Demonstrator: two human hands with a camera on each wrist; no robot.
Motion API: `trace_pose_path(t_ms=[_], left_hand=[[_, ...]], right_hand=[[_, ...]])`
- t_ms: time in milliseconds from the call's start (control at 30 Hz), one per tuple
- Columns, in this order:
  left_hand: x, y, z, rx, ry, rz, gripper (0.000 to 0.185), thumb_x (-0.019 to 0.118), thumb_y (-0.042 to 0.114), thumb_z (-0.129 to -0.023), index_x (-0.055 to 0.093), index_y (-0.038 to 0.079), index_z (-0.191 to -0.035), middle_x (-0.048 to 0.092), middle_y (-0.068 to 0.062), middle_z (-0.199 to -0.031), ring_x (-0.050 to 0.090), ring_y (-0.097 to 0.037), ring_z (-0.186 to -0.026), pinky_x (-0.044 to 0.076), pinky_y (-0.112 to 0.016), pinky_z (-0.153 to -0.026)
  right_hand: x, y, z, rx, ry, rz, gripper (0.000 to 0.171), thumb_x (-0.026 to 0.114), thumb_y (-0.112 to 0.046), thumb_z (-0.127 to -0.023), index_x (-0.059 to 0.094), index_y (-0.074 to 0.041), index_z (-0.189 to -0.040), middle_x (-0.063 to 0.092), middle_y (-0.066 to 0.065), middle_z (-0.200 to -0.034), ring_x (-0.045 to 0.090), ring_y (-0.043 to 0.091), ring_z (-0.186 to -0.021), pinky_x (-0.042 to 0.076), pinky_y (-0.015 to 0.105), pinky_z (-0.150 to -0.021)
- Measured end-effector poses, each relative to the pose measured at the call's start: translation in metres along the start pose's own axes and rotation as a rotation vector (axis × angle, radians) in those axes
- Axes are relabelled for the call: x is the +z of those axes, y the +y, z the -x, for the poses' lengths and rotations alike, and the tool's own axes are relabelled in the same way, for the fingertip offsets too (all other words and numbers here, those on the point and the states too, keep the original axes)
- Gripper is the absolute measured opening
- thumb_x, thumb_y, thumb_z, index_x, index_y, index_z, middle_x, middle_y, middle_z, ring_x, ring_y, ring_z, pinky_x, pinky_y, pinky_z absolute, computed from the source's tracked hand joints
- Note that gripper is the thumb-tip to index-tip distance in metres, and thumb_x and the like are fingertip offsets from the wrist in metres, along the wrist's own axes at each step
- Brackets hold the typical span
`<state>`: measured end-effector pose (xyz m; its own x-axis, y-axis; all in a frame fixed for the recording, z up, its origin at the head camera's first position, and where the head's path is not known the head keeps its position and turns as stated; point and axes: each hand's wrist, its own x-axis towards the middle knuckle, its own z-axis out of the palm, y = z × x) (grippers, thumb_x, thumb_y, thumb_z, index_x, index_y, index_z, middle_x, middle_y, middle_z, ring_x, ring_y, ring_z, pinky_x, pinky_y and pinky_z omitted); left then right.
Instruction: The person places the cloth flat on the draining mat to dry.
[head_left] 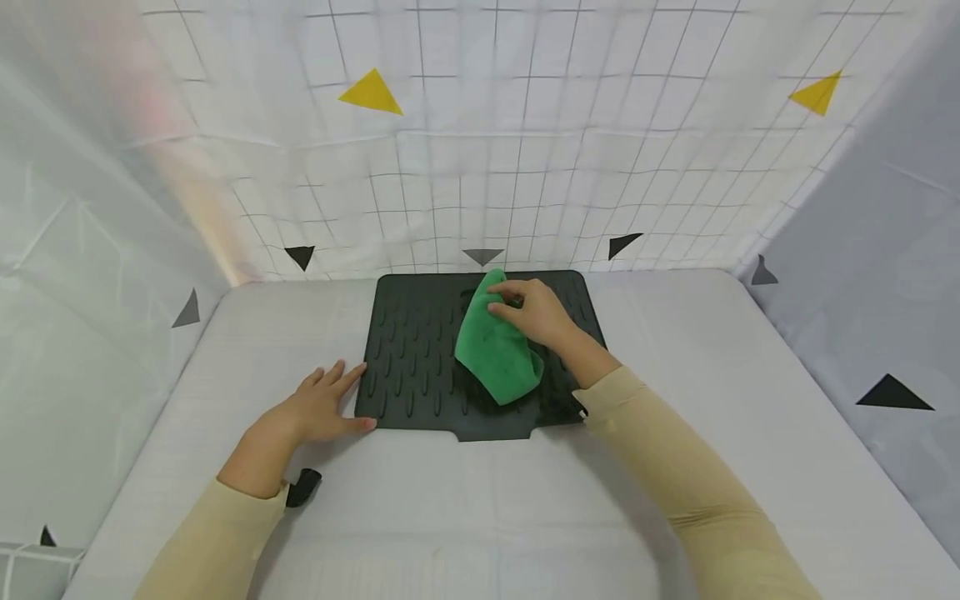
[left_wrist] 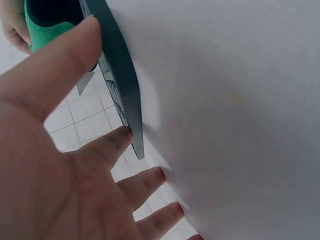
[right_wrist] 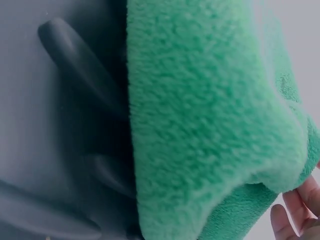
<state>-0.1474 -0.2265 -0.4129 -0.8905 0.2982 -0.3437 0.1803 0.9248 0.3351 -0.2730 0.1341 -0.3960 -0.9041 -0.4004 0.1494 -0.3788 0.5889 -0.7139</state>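
A black ribbed car floor mat (head_left: 408,358) lies flat on the white table, with darker, wet-looking patches around its middle and right. My left hand (head_left: 324,406) is at its left edge, fingers spread; the thumb and index finger touch the rim, as the left wrist view also shows. With the fingertips of my right hand (head_left: 536,312) I pinch the upper part of a green fuzzy cloth (head_left: 497,354) over the mat's middle. In the right wrist view the cloth (right_wrist: 200,110) drapes over the raised ribs, which it partly hides.
The white table (head_left: 405,517) reaches around the mat on the near side and both sides. Behind it hangs a white gridded sheet (head_left: 480,192) with yellow and black triangles. Plain sheets (head_left: 862,275) stand at left and right. A black wrist device (head_left: 303,488) sits at my left cuff.
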Motion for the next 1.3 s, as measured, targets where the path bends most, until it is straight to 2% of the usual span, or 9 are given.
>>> trace_pose_path(t_ms=[133, 400, 667, 867, 1100, 1300], left_hand=[[0.0, -0.001, 0.001, -0.001, 0.002, 0.007, 0.099, 0.068, 0.06, -0.087, 0.024, 0.007, -0.159, 0.016, -0.034, -0.159, 0.012, -0.063, -0.141, 0.022, -0.076, -0.105], [0.003, -0.002, 0.001, -0.001, 0.008, 0.005, 0.1, 0.067, 0.061, -0.087, 0.023, 0.009, -0.159, 0.015, -0.033, -0.16, 0.012, -0.062, -0.142, 0.022, -0.077, -0.105], [0.005, -0.002, 0.001, -0.005, 0.016, 0.015, 0.099, 0.068, 0.06, -0.087, 0.023, 0.009, -0.159, 0.015, -0.032, -0.16, 0.011, -0.061, -0.142, 0.021, -0.077, -0.105], [0.008, 0.0, 0.001, 0.003, 0.035, 0.022, 0.098, 0.07, 0.056, -0.087, 0.025, 0.006, -0.158, 0.017, -0.035, -0.159, 0.012, -0.062, -0.142, 0.021, -0.075, -0.107], [0.009, 0.013, 0.004, 0.003, 0.03, -0.001, 0.092, 0.07, 0.051, -0.09, 0.03, 0.002, -0.156, 0.023, -0.039, -0.155, 0.021, -0.062, -0.139, 0.025, -0.072, -0.107], [0.009, 0.03, 0.009, 0.033, 0.025, 0.022, 0.086, 0.068, 0.049, -0.093, 0.03, 0.006, -0.157, 0.027, -0.035, -0.155, 0.026, -0.055, -0.142, 0.028, -0.067, -0.109]], right_hand=[[-0.006, -0.002, 0.004, -0.025, 0.004, 0.013, 0.04, 0.063, -0.032, -0.1, 0.064, -0.014, -0.136, 0.066, 0.01, -0.129, 0.062, 0.026, -0.114, 0.053, 0.042, -0.089], [-0.023, -0.002, 0.013, -0.051, 0.081, 0.007, 0.039, 0.057, -0.033, -0.104, 0.064, -0.011, -0.135, 0.068, 0.012, -0.123, 0.066, 0.026, -0.1, 0.053, 0.043, -0.087], [-0.036, 0.004, 0.024, -0.074, 0.136, -0.025, 0.039, 0.055, -0.034, -0.105, 0.066, -0.009, -0.132, 0.066, 0.013, -0.129, 0.065, 0.027, -0.106, 0.052, 0.044, -0.089], [-0.039, 0.017, 0.031, -0.049, 0.169, -0.011, 0.04, 0.054, -0.035, -0.105, 0.065, -0.008, -0.132, 0.063, 0.014, -0.131, 0.061, 0.03, -0.113, 0.05, 0.047, -0.094], [-0.044, 0.032, 0.039, 0.007, 0.179, 0.005, 0.042, 0.053, -0.035, -0.105, 0.063, -0.006, -0.133, 0.062, 0.016, -0.132, 0.062, 0.033, -0.109, 0.05, 0.051, -0.09], [-0.046, 0.044, 0.04, 0.046, 0.18, 0.005, 0.04, 0.053, -0.034, -0.106, 0.064, -0.007, -0.133, 0.064, 0.016, -0.128, 0.062, 0.033, -0.11, 0.049, 0.051, -0.09]])
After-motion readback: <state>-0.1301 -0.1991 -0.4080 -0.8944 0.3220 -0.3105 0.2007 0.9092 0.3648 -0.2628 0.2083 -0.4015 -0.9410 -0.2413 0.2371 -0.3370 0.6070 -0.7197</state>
